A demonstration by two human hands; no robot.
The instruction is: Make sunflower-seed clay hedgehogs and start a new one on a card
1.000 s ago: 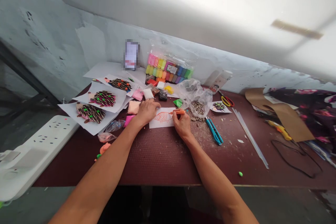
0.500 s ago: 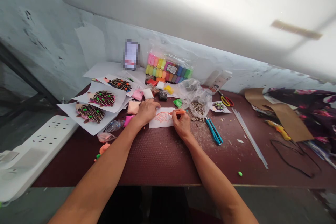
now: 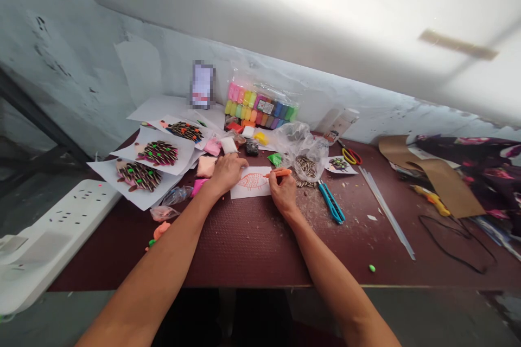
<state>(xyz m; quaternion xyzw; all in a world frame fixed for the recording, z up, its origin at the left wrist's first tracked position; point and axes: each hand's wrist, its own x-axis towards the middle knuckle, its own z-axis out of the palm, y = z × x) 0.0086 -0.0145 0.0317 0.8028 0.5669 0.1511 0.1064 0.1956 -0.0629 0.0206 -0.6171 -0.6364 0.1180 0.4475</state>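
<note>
My right hand [image 3: 284, 191] is closed around an orange marker [image 3: 280, 172], its tip at the right side of an orange drawing on a small white sheet of paper [image 3: 244, 193]. The drawing is a pointed oval filled with short strokes, with lines below it. At the sheet's left edge lies my left hand [image 3: 228, 172], open, its fingers stretched forward and partly touching the paper. Bags of soft clay surround that hand: peach clay [image 3: 206, 166], pink clay [image 3: 212, 146] and white clay [image 3: 229, 145]. Sunflower seeds [image 3: 306, 167] in a clear bag are beyond my right hand.
Seed-covered hedgehog figures [image 3: 158, 152] lie on papers at left, near a white power strip [image 3: 77, 211]. To the right are a blue utility knife [image 3: 331, 203], scissors [image 3: 350, 155], clear glue sticks [image 3: 388, 214] and a yellow glue gun [image 3: 432, 200]. A clay pack [image 3: 260, 105] leans against the wall.
The marker is tilted differently and its tip has shifted slightly right. More orange strokes show at the drawing's right end. My left hand has stayed in place.
</note>
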